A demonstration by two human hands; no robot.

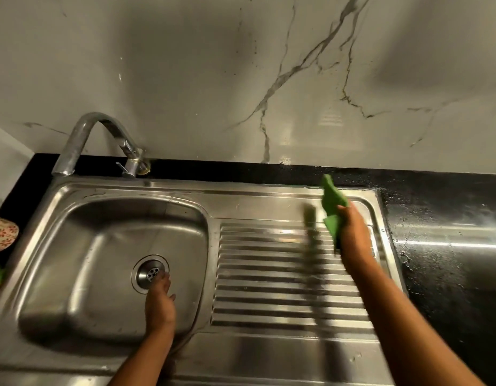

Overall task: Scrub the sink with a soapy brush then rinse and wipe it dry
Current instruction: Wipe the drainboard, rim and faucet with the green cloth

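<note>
Your right hand [352, 235] clutches the green cloth [333, 200] over the drainboard [269, 285]; your left hand [160, 306], fingers relaxed, reaches beside the sink drain [150, 273].

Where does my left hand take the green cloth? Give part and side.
Pinch the green cloth by its free top corner, coming from the left: the right hand grips its middle from the right.

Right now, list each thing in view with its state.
Tap, no water running.
Drain, unplugged.
Cloth, bunched, gripped by right hand over the drainboard.
Left hand, fingers relaxed, in the basin beside the drain.
Counter, wet with droplets.
</note>
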